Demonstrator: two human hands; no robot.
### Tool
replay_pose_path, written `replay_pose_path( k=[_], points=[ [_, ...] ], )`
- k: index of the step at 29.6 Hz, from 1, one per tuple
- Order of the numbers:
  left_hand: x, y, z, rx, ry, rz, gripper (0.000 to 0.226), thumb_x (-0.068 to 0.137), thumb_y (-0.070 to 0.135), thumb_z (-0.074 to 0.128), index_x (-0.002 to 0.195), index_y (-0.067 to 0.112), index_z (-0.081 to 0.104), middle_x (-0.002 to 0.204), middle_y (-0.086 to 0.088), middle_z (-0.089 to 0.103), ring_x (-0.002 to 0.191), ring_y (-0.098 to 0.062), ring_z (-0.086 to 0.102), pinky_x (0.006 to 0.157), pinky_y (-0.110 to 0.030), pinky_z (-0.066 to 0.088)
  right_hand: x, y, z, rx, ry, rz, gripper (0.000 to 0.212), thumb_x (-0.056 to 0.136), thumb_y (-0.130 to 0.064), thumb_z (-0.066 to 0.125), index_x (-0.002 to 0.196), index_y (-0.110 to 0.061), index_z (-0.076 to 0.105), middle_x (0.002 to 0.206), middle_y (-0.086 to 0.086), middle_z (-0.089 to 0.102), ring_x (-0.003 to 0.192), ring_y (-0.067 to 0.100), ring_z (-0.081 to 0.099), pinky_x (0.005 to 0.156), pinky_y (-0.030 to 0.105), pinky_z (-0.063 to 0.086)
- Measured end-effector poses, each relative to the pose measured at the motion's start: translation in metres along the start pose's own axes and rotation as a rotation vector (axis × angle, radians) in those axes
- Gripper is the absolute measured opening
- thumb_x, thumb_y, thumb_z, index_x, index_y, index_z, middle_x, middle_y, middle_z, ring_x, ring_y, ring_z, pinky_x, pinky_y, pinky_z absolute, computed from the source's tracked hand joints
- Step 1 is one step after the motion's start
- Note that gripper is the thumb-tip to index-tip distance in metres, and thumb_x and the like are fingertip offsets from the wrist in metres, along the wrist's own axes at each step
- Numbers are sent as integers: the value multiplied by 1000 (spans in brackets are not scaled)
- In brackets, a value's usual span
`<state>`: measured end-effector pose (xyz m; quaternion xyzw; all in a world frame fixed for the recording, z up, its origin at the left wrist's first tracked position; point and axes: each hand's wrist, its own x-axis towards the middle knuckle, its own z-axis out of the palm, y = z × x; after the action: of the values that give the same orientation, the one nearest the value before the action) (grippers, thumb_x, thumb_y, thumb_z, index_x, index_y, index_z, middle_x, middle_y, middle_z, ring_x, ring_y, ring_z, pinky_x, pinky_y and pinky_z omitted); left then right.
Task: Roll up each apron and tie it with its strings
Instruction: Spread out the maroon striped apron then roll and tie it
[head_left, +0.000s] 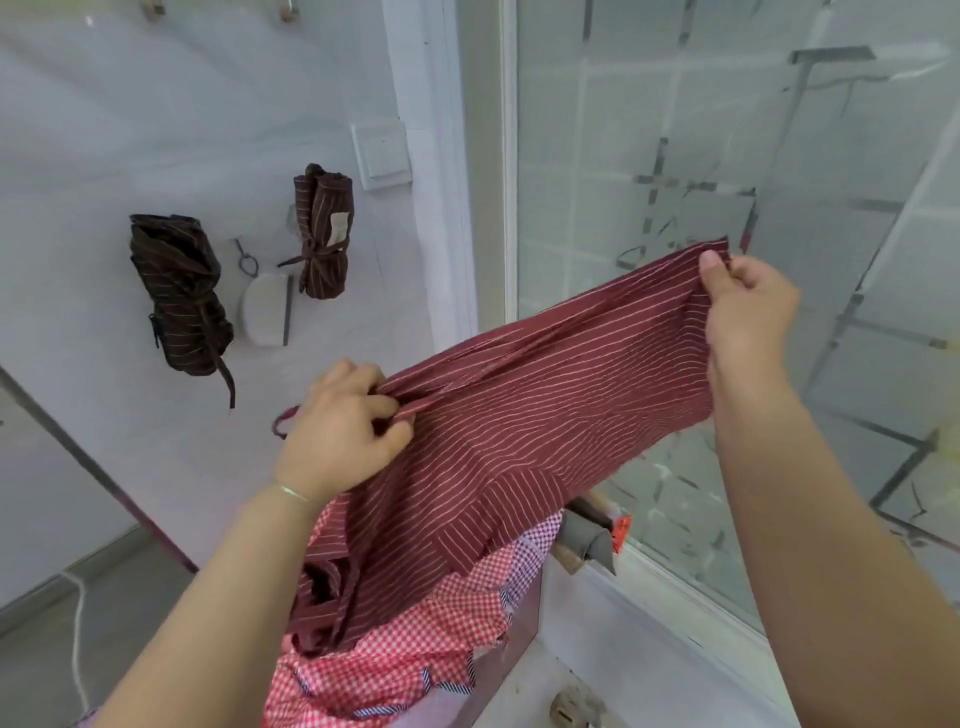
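Left hand: the left hand (340, 431) has its fingers curled round a bunched edge of the red striped apron (519, 431), low and left of centre, with a thin bracelet (291, 493) on the wrist
Right hand: the right hand (743, 306) pinches the far upper corner of the same apron between thumb and curled fingers, higher up and to the right, in front of the glass
Red striped apron: dark red with thin pale stripes, stretched in the air between the two hands; its top edge runs up from left to right, and the rest hangs down towards the person
Apron string: a loop of red string (283, 421) shows just left of the left hand
Checked apron: a red and white checked apron (395, 654) lies bunched below the striped one, with the hanging part of the striped one resting against it
Rolled aprons: a dark brown rolled apron (179, 296) hangs on the white wall (104, 156) at the left, bound with its string, one end dangling below; a lighter brown rolled apron (322, 234) hangs to its right, tied at the middle, with a pale label on it
Between the rolls: a round pale object (262, 312) on the wall, what it is cannot be told
Wall switch: a white switch plate (382, 156) above and right of the lighter roll
Right side: a frosted glass panel (675, 156) in a white frame, with tiles dimly seen behind it
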<state>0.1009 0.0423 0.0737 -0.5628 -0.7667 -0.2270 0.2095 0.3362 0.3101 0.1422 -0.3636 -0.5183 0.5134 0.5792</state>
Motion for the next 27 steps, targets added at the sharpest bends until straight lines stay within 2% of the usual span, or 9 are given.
replay_pose_path(
  k=[4, 7, 11, 14, 17, 20, 22, 24, 27],
  points=[
    [-11, -2, 8, -170, -181, -96, 30, 75, 54, 49, 49, 41, 42, 63, 16, 37, 80, -14, 40, 75, -31, 32, -5, 3, 7, 40, -11, 13, 26, 93, -21, 63, 68, -23, 63, 69, -6, 66, 63, 8, 62, 67, 25, 53],
    [-25, -5, 25, -401, -265, -250, 37, 71, 58, 60, 48, 32, 45, 62, 12, 46, 64, -5, 47, 63, -26, 36, -9, 3, 14, 42, -28, 16, 26, 94, -19, 62, 68, -22, 61, 66, -8, 63, 57, 2, 58, 59, 19, 48],
    [-37, -12, 42, -471, -347, -409, 35, 76, 43, 78, 56, 25, 56, 58, 14, 52, 53, -6, 48, 57, -31, 43, -9, 1, 20, 45, -46, 0, 27, 94, -19, 61, 68, -21, 59, 66, -7, 62, 56, 1, 57, 59, 17, 47],
    [-43, -8, 43, -586, -318, -559, 40, 76, 39, 79, 54, 18, 53, 50, 12, 50, 48, -5, 44, 49, -25, 39, -8, 6, 23, 66, -48, 12, 26, 94, -17, 61, 68, -20, 59, 67, -7, 61, 55, -1, 56, 59, 16, 47],
    [-47, -12, 40, -815, -187, -713, 37, 75, 31, 80, 56, 15, 52, 53, 5, 53, 52, -8, 48, 56, -24, 39, -2, 17, 18, 82, -13, 30, 22, 94, -18, 62, 71, -18, 62, 72, -3, 64, 60, 3, 58, 65, 20, 50],
    [-47, -15, 28, -1004, -62, -749, 42, 69, 32, 82, 54, 15, 47, 65, -11, 59, 64, -18, 57, 66, -34, 46, 3, 32, 14, 76, 17, 46, 27, 94, -15, 61, 67, -18, 57, 67, -5, 58, 52, -3, 52, 59, 16, 45],
    [-41, -14, 18, -1099, -35, -737, 43, 68, 27, 80, 51, 17, 42, 64, -8, 61, 61, -16, 58, 62, -29, 46, 7, 47, 13, 54, 40, 72, 29, 94, -15, 61, 65, -19, 57, 64, -6, 57, 52, -2, 52, 59, 18, 45],
    [-34, -10, 1, -1081, -70, -691, 44, 68, 26, 82, 53, 19, 42, 62, -6, 59, 59, -14, 57, 56, -24, 46, 11, 66, 10, 17, 56, 111, 30, 93, -18, 62, 64, -20, 58, 65, -4, 59, 57, 7, 54, 60, 24, 48],
    [-22, -9, -25, -1087, -236, -652, 26, 68, 30, 76, 71, 16, 55, 64, -3, 61, 57, -13, 59, 52, -21, 49, 21, 103, 4, -138, 61, 172, 33, 90, -27, 64, 59, -20, 56, 65, -1, 59, 66, 17, 55, 68, 39, 51]
  ],
)
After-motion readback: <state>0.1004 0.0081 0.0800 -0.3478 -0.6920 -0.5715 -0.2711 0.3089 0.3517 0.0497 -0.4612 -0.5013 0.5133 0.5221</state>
